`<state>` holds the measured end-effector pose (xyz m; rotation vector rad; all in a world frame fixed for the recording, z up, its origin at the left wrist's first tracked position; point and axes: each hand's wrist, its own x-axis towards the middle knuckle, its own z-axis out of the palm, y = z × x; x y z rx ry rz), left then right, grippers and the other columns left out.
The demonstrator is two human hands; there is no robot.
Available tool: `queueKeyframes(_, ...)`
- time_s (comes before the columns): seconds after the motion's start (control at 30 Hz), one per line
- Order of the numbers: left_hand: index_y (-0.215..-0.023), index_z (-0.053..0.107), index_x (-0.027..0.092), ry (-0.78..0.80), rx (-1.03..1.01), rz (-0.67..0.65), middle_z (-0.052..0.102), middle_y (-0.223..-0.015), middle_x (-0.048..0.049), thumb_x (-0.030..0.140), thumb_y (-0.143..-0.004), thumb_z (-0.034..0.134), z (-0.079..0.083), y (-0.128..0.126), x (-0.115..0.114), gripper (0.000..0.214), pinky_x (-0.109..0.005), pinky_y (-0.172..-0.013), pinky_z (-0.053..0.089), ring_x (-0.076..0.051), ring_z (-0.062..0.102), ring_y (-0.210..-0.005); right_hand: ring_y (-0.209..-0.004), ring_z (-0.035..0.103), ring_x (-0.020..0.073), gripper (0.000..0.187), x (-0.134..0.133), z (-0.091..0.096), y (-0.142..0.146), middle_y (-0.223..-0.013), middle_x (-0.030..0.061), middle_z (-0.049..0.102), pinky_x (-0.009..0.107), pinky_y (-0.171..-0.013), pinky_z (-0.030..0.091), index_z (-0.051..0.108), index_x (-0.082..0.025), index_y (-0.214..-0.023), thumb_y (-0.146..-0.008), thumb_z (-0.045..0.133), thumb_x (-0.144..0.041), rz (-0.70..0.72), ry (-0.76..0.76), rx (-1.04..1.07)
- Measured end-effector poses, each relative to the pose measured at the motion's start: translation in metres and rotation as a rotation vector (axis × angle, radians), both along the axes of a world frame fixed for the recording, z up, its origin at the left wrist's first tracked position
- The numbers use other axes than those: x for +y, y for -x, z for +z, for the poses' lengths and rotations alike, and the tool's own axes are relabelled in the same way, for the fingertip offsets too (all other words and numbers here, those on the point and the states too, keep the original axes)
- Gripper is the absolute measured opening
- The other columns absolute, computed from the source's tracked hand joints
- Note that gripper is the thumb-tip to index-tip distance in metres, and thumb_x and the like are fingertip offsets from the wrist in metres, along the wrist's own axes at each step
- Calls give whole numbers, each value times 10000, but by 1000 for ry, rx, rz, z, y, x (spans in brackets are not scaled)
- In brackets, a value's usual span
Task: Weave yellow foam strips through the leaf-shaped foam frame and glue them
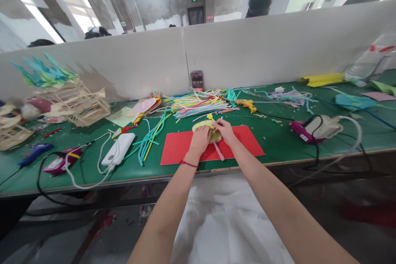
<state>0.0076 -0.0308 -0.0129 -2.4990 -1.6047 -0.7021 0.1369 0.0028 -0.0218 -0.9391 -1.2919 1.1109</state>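
A round yellow-green craft disc (201,126) lies on a red sheet (179,148) at the table's near middle. My left hand (200,138) rests on the disc with its fingers curled down over it. My right hand (225,130) is at the disc's right edge, fingers pinched around a thin yellow strip (210,117) that sticks up from the disc. A pink strip (219,152) hangs from under the disc across the red sheet. A red string circles my left wrist.
A heap of coloured strips (198,103) lies behind the disc, with a yellow glue gun (246,104) to its right. A white power bank (119,149) with cables sits left. Wooden stick models (81,105) stand far left. A white divider (247,49) backs the green table (278,140).
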Motion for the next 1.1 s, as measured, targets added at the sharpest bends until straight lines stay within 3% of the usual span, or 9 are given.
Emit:
queueKeyframes(0.37,-794,547,160,69,-128,-54,620,-832,-59,177,-876,342,-4,5,5,222,-311,-745,409,-171,552,-818,-471,425,92,319,0,-1,0,-475,-57,461,237,-500,351,462,-193,-536,-631,655,-428,52,-22,-23)
queueKeyframes(0.53,-827,572,177,42,-249,-76,635,-863,-43,229,-882,354,-2,7,4,230,-313,-788,411,-161,563,-844,-479,439,95,314,0,0,0,-479,-54,477,235,-491,360,492,-191,-543,-614,664,-445,32,9,22)
queueKeyframes(0.63,-970,552,174,-88,-423,10,601,-1005,-74,248,-902,283,3,9,1,287,-306,-860,407,-156,538,-963,-491,463,96,311,-2,4,-1,-522,-38,532,230,-476,366,535,-187,-588,-582,683,-460,-7,91,121)
queueKeyframes(0.73,-1048,519,153,-226,-544,200,558,-1069,-110,258,-901,272,10,11,-4,306,-326,-904,394,-170,499,-1033,-509,485,94,315,-3,6,-1,-611,-5,602,222,-469,370,552,-182,-624,-573,692,-460,-14,132,186)
queueKeyframes(0.87,-1080,523,179,-293,-423,272,542,-1139,-107,243,-888,312,12,9,-8,292,-414,-1001,302,-197,446,-1125,-509,488,105,329,-1,3,0,-567,-5,578,226,-467,374,561,-185,-630,-593,669,-494,4,94,108)
queueKeyframes(1.0,-1053,545,219,-235,-161,125,586,-1091,-61,207,-885,323,8,5,-7,278,-453,-1076,170,-179,443,-1145,-494,454,108,348,1,-1,0,-507,-30,485,231,-463,364,539,-194,-599,-632,620,-531,-1,35,61)
queueKeyframes(1.1,-1045,542,220,-187,-39,35,597,-1069,-47,197,-878,348,4,3,-4,257,-455,-1082,159,-174,453,-1136,-480,415,97,352,2,-2,-1,-491,-37,446,230,-470,344,515,-193,-570,-650,614,-520,-5,11,59)
